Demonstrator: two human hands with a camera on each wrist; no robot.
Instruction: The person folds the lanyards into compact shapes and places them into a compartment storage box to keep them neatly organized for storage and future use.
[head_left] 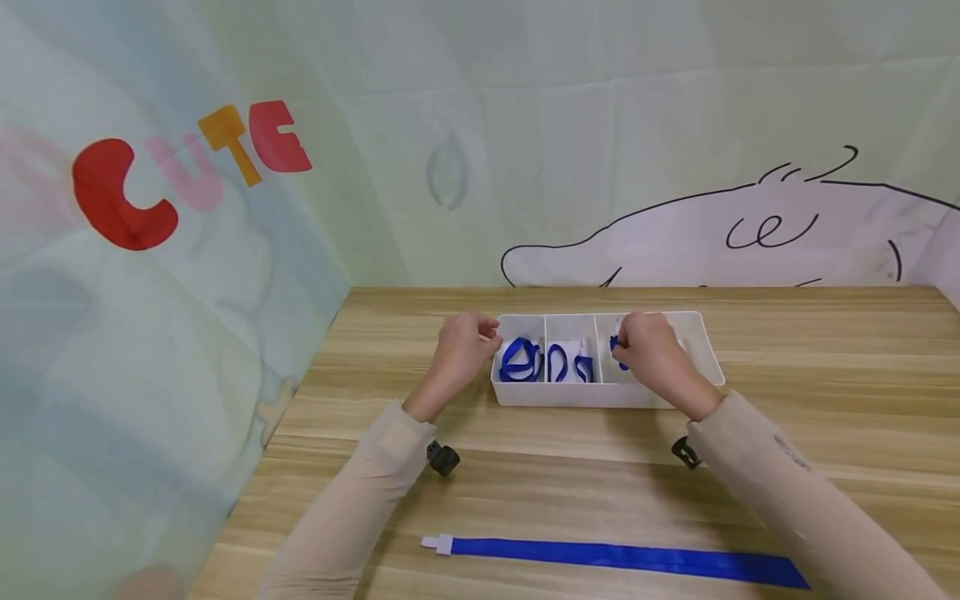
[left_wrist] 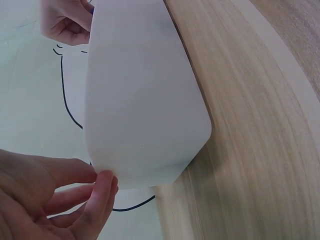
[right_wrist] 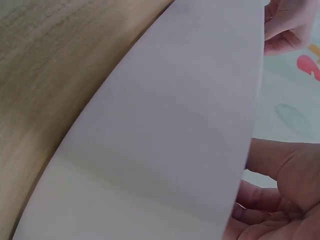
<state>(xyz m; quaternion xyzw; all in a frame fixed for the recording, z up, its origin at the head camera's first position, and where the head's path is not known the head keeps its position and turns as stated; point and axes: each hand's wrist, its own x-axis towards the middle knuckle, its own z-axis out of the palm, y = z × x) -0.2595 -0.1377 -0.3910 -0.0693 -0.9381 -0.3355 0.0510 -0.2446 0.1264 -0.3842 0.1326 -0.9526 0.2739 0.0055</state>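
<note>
A white divided box (head_left: pixel 547 395) stands on the wooden table. At its left end, my left hand (head_left: pixel 467 340) pinches the rim near the corner with thumb and fingertips; the left wrist view shows this hand (left_wrist: pixel 60 200) close up. My right hand (head_left: pixel 651 346) reaches down into the wide right compartment and pinches a bunched blue lanyard (head_left: pixel 617 352), mostly hidden behind the fingers. Coiled blue lanyards (head_left: pixel 521 360) lie in the left compartment, and another blue loop (head_left: pixel 557 363) with white parts lies in the middle one. In the right wrist view, the box wall hides the right hand's (right_wrist: pixel 285 195) fingertips.
In front of the box, a blue lanyard (head_left: pixel 615 556) with a white clip (head_left: pixel 444 544) lies stretched flat across the table (head_left: pixel 540 483), its right end by the right sleeve. A printed cloth (head_left: pixel 420 167) hangs behind the table's back edge and along its left side.
</note>
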